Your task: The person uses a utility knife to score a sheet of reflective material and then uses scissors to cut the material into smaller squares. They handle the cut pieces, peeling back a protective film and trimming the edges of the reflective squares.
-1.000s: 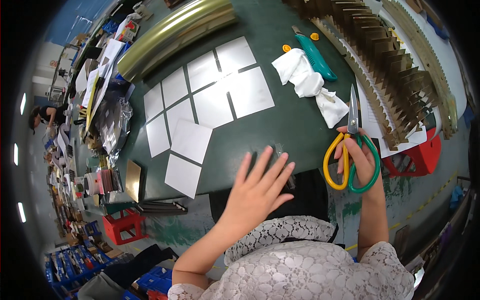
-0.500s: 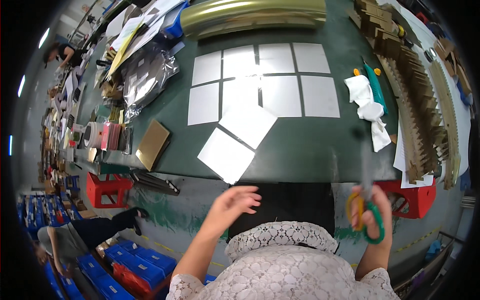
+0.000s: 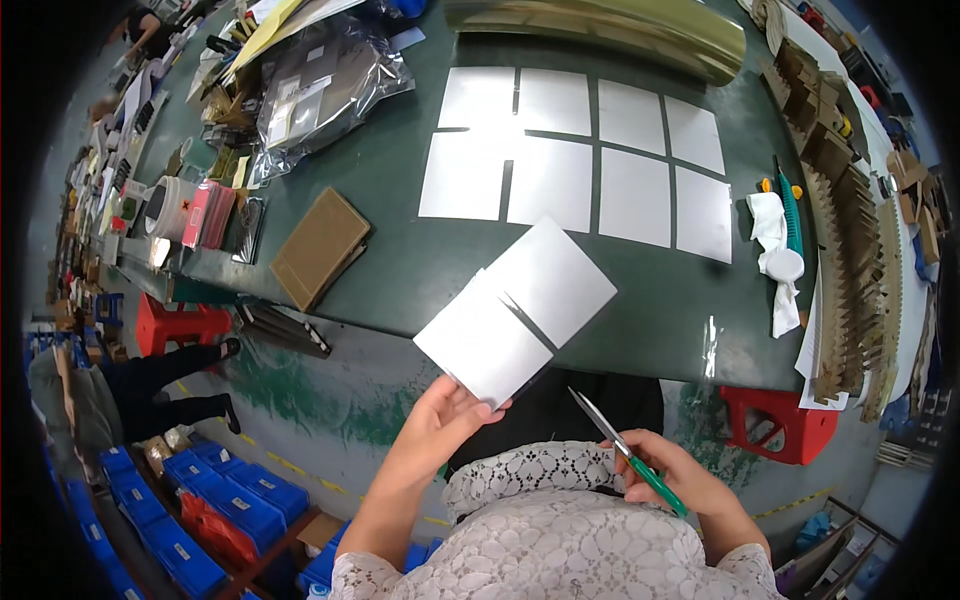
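Observation:
My left hand [image 3: 437, 428] pinches the near corner of a white square sheet [image 3: 482, 348], thumb on top, at the table's front edge. Against it lies a second tilted white square [image 3: 556, 284]; a dark slit parts them along some of their shared side, and I cannot tell whether they are joined. In my right hand [image 3: 672, 470] is a pair of scissors [image 3: 655, 487] with a green handle, held low before my body. Its blades look closed and point up and left, apart from the sheets. Farther back, several white squares [image 3: 634, 197] lie flat in two rows.
A gold roll [image 3: 600, 35] lies along the back of the green table [image 3: 390, 270]. To the left are a brown block [image 3: 320, 248] and plastic bags [image 3: 335, 95]. At right are a green tool [image 3: 793, 222], a white cloth [image 3: 785, 310] and toothed cardboard strips [image 3: 835, 260]. A red stool [image 3: 775, 425] stands below.
My left hand has reached up and taken hold of the near white square's corner. My right hand has brought the scissors lower and inward, and their blades have swung toward the left. The view has shifted.

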Demonstrator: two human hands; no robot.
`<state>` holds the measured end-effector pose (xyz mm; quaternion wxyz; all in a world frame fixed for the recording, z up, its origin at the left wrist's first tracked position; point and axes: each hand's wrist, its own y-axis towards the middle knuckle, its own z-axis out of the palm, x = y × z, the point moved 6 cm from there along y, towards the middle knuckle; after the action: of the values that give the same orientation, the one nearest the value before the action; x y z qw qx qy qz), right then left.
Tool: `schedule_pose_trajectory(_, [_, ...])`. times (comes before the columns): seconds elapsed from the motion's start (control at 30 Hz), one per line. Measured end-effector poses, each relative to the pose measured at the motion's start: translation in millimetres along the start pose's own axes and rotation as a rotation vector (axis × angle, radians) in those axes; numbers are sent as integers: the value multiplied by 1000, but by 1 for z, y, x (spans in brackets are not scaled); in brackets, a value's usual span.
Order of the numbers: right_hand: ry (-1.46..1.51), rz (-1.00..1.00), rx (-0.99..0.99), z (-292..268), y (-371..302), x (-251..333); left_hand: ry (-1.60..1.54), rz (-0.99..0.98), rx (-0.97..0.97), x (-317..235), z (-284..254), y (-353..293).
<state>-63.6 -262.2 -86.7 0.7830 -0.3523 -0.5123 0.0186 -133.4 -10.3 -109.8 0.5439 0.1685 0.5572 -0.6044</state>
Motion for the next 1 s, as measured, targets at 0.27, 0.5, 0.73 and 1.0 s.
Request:
schedule_pose_trajectory(0.27, [-94, -3, 23, -1, 14, -5, -168, -37, -116, -4, -3, 17])
schedule_pose_trajectory(0.5, [-91, -31, 68, 7, 32, 2, -147, -91, -114, -4, -19, 11])
schedule_pose_trajectory(0.73, [-76, -38, 40, 12, 42, 12, -131, 4, -98, -17, -9, 11])
schedule_pose_trajectory(1.0, [-64, -45, 29, 15, 48, 15, -108, 2, -78, -17, -7, 11])
